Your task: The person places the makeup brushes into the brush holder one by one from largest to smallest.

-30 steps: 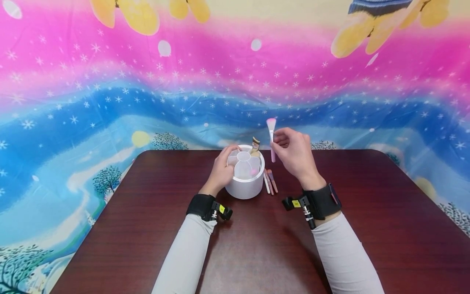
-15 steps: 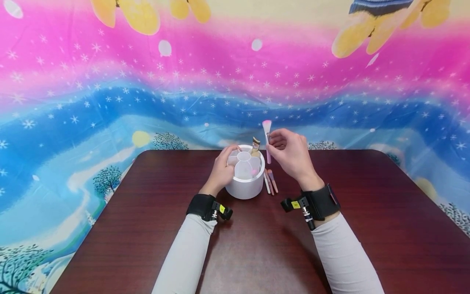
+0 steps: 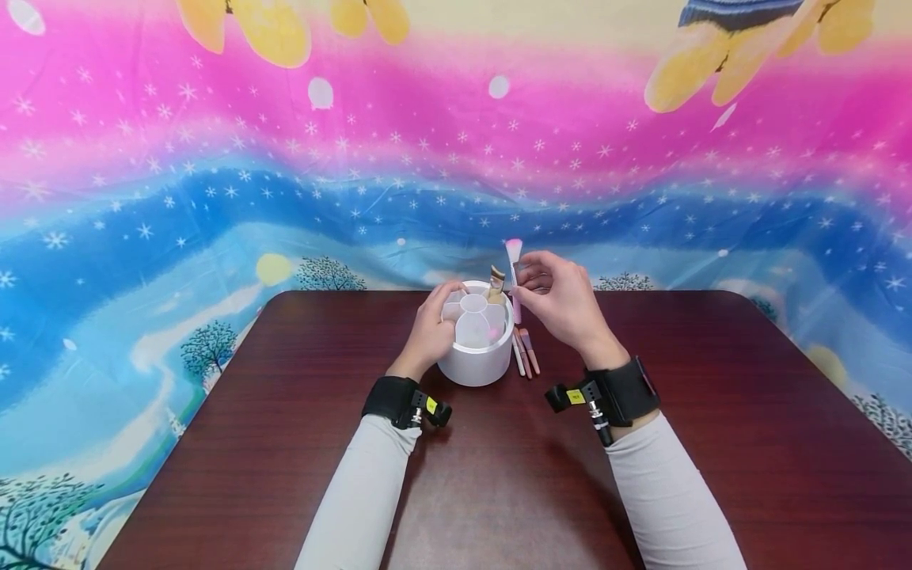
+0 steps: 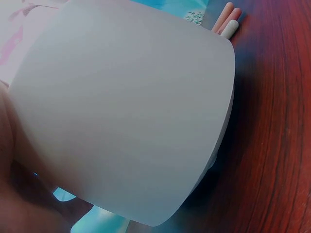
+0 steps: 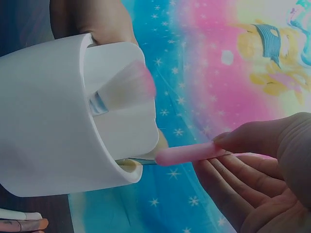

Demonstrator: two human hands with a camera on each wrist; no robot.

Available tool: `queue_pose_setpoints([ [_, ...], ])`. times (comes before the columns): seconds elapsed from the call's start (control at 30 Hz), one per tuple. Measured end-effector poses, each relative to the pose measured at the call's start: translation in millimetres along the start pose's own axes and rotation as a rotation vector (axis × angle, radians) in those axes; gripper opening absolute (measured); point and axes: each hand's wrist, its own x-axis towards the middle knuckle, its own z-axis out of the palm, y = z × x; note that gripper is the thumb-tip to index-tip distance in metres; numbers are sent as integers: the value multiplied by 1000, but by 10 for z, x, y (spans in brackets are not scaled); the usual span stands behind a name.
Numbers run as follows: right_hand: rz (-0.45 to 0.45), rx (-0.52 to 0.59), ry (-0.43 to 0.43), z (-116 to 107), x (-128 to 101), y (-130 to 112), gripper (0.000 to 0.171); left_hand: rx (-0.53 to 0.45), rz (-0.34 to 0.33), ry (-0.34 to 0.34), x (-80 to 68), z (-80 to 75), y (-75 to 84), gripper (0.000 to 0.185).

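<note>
A round white makeup brush organizer (image 3: 473,368) with divided compartments stands on the table. My left hand (image 3: 427,328) grips its left side, with fingers over the rim. Between thumb and fingertips, my right hand (image 3: 563,297) pinches a makeup brush (image 3: 514,249) with white, pink-tipped bristles pointing up. In the right wrist view, the end of its pink handle (image 5: 187,154) is just beyond the organizer's rim. Another pink-tipped makeup brush (image 5: 126,90) leans inside the organizer. A gold-and-cream item (image 3: 496,279) stands in the back right compartment. In the left wrist view, the organizer's wall (image 4: 121,107) hides most of the scene.
Several loose makeup brushes (image 3: 526,355) lie on the dark wooden table (image 3: 321,443), just right of the organizer. Behind the table's far edge hangs a colourful printed cloth (image 3: 427,198).
My right hand has moved the makeup brush left and slightly down, closer to the organizer. My left hand and the organizer have stayed in place.
</note>
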Motion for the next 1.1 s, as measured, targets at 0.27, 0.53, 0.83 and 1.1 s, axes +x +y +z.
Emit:
queue_pose_setpoints([
  [0.27,17,31,-50,35,-2,19,29,4,0,-1,-5,-1,0,64],
  [0.53,24,30,-104,82,-10,45,24,6,1,2,0,3,-2,64],
  [0.83,35,-12,-180,110,-11,82,21,-12,35,27,-12,14,33,65],
  [1.1,4,-146,-166,101,-13,101,12,-5,24,19,-16,6,26,64],
])
